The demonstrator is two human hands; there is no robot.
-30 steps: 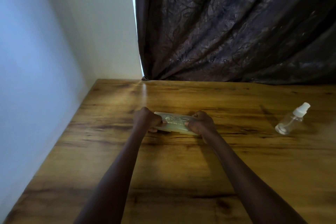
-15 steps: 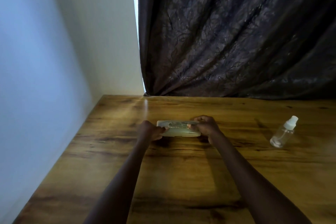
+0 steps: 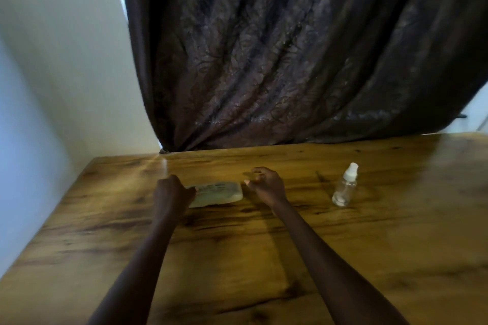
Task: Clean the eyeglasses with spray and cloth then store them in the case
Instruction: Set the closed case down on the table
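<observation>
A pale translucent eyeglass case (image 3: 219, 194) lies flat and closed on the wooden table (image 3: 264, 258). My left hand (image 3: 173, 192) rests on the case's left end, fingers curled over it. Just off the case's right end, my right hand (image 3: 265, 183) hovers with its fingers loosely apart and nothing in them. A small clear spray bottle (image 3: 344, 188) with a white cap stands to the right, well apart from both hands. The glasses and the cloth are not visible.
A dark patterned curtain (image 3: 290, 60) hangs behind the table's far edge. A white wall (image 3: 52, 87) runs along the table's left side and forms a corner at the back left.
My right hand has let go of the case's right end and lifted slightly away. The left hand stays on the case. The camera has tilted upward.
</observation>
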